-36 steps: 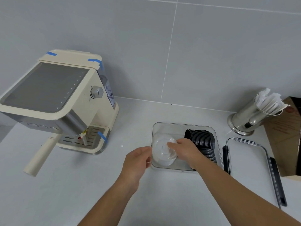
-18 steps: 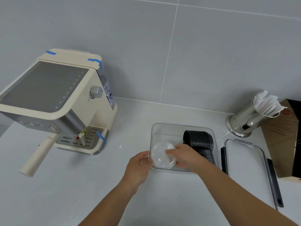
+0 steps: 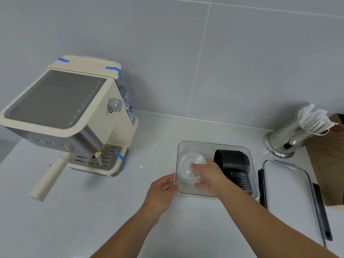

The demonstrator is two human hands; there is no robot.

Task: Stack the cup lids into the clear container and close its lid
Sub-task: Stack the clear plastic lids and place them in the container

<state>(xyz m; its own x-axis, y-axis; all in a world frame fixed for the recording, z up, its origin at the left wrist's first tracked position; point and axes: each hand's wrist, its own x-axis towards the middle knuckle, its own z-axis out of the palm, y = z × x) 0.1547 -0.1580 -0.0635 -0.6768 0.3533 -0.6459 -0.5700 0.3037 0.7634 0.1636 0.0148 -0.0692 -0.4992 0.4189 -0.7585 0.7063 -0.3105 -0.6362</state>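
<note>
A clear rectangular container sits on the grey counter. Two rows of black cup lids lie stacked on edge in its right half. My right hand reaches into the left half and grips a stack of clear dome lids lying on their side. My left hand holds the container's front left corner. The container's own lid, clear with black clasps, lies flat on the counter just to the right.
A cream espresso machine with a protruding handle stands at the left. A steel holder with paper-wrapped straws is at the back right, beside a brown cardboard box. A tiled wall rises behind.
My right hand has pushed the clear lids a little deeper into the container's left half. My left hand has stayed at the container's corner.
</note>
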